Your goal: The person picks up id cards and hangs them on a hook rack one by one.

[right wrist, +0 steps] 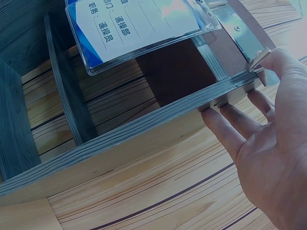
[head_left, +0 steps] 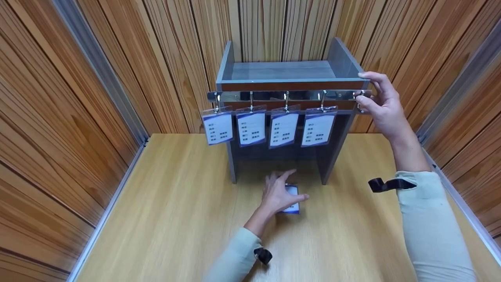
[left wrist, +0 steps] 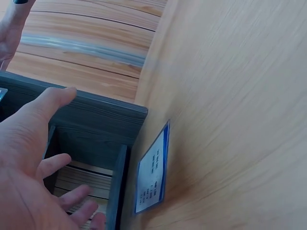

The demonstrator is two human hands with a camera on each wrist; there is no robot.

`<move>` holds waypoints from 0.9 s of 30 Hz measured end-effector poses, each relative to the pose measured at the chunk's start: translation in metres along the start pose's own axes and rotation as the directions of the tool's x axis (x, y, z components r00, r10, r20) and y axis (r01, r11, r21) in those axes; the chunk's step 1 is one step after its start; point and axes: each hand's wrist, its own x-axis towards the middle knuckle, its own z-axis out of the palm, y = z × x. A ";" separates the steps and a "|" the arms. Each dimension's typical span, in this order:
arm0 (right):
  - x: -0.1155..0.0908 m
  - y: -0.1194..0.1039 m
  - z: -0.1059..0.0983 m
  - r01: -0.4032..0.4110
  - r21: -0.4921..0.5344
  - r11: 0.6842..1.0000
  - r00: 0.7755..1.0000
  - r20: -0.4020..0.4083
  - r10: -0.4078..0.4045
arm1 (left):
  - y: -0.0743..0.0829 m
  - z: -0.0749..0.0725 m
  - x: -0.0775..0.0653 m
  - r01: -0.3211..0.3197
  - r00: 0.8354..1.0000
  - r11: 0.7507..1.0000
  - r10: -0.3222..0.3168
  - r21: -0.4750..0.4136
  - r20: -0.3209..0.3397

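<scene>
Four plastic-sleeved name badges, among them the leftmost badge [head_left: 217,128] and the rightmost badge [head_left: 318,127], hang from hooks on a metal hook rail [head_left: 270,96] across the grey shelf unit [head_left: 282,70]. Another name badge [left wrist: 152,172] lies on the table before the unit. Over it hovers my left hand [head_left: 277,195], thumb and fingers spread, partly hiding it in the head view; a gap shows in the left wrist view. My right hand [head_left: 381,98] grips the unit's right front edge at the rail's end, thumb by the last hook [right wrist: 259,60], fingertips against the outer side.
A light wood table [head_left: 168,219] carries the shelf unit against a wood-plank back wall [head_left: 309,27]. Plank side walls with metal corner strips stand left and right. A black strap [head_left: 391,185] hangs off the right sleeve.
</scene>
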 end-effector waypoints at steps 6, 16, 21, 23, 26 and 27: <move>0.001 0.001 -0.001 0.001 -0.014 1.000 1.000 -0.009 -0.001 | -0.003 0.008 0.003 0.059 0.998 0.997 -0.059 0.042 -0.002; 0.000 0.001 -0.001 0.012 -0.007 1.000 1.000 0.017 -0.011 | -0.012 0.016 0.005 0.103 0.995 0.990 -0.103 0.095 0.001; 0.000 0.000 -0.001 0.006 -0.017 1.000 1.000 0.010 -0.006 | -0.015 0.019 0.007 0.133 0.991 0.984 -0.132 0.115 -0.015; 0.001 0.000 -0.001 0.006 -0.013 1.000 1.000 0.011 -0.006 | -0.015 0.019 0.008 0.142 0.990 0.983 -0.142 0.115 -0.015; 0.000 0.001 -0.001 0.007 -0.003 1.000 1.000 0.014 -0.007 | -0.016 0.020 0.009 0.153 0.988 0.979 -0.152 0.133 -0.019; 0.000 0.001 -0.001 0.006 0.002 1.000 1.000 0.012 -0.006 | -0.016 0.020 0.010 0.154 0.988 0.978 -0.152 0.142 -0.022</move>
